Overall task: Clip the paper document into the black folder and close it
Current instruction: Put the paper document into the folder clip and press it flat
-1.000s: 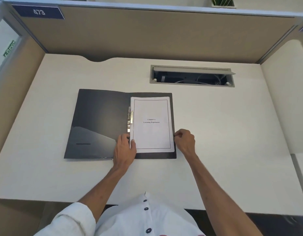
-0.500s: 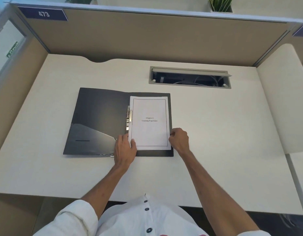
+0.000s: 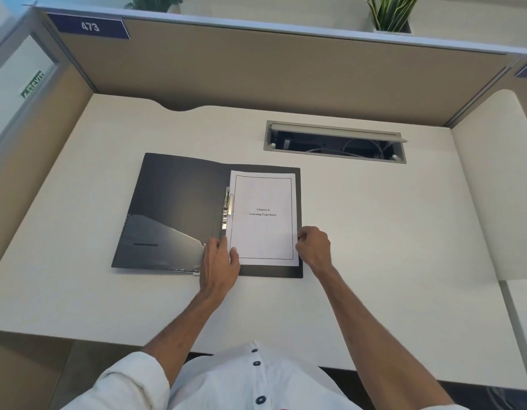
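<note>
The black folder (image 3: 179, 208) lies open and flat on the white desk. A white paper document (image 3: 263, 232) titled "Chapter 6" rests on the folder's right half, its left edge beside the metal clip (image 3: 227, 207) at the spine. My left hand (image 3: 219, 266) lies flat on the document's lower left corner, thumb on the paper. My right hand (image 3: 314, 247) is curled at the document's lower right edge, fingers touching the edge of paper and folder.
An open cable tray (image 3: 334, 142) is recessed in the desk behind the folder. Tan partition walls (image 3: 256, 72) close off the back and left side. A second white desk surface (image 3: 493, 187) adjoins on the right.
The document has slid a little left toward the clip and now sits squarer on the folder's right half. Both hands stayed at its lower corners, the right one moving left with it.
</note>
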The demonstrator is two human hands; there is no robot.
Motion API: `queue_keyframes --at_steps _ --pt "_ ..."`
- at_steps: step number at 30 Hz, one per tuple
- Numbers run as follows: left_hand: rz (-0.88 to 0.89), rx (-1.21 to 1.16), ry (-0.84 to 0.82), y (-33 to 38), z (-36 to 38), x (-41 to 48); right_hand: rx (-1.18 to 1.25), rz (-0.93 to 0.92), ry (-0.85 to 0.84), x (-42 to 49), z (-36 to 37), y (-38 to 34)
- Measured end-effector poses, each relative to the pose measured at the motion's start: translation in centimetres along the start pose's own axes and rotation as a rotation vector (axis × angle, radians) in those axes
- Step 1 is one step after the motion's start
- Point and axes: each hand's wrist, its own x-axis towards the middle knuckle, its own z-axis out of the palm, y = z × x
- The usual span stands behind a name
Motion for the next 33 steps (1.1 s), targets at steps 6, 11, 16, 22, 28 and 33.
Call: queue_keyframes --at_steps 6,11,16,22,28,33 --pt "0.011 0.01 -0.013 -0.3 0.0 0.3 -0.02 -0.013 -0.008 0.4 -0.2 0.0" --pt "0.05 0.053 -0.032 -0.5 0.0 0.3 -0.053 -0.02 -0.024 0.7 -0.3 -0.1" --pt "0.066 0.066 -0.037 -0.8 -0.1 0.3 -0.078 -0.003 -0.046 0.7 -0.3 -0.3" --pt "0.038 0.027 0.01 -1.2 -0.8 1.2 -0.08 -0.036 0.049 1.0 -0.8 -0.8" --pt "0.086 0.03 0.111 -0.9 -3.0 3.6 -0.316 -0.398 -0.087 1.9 0.5 -3.7" --pt "0.154 0.088 0.121 -0.5 -4.6 6.2 -0.525 -0.529 -0.236 3.0 1.9 -6.3"
